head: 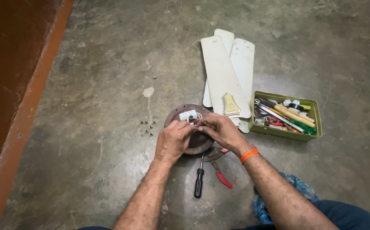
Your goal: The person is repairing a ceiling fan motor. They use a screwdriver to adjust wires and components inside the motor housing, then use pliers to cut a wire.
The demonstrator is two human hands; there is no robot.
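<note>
A round brown fan motor housing (180,116) lies on the concrete floor, with a small white block and wires (188,115) on top. My left hand (173,140) rests on the housing's near side, fingers pinched by the wires. My right hand (223,133), with an orange band at the wrist, meets it from the right and pinches something small over the housing; what it is I cannot tell.
Three white fan blades (225,72) are stacked behind the housing. A green tray of tools (285,133) stands at the right. Several small screws (147,127) lie left of the housing. A black-handled screwdriver (199,181) and red-handled pliers (221,174) lie near me. A blue cloth (300,185) is by my knee.
</note>
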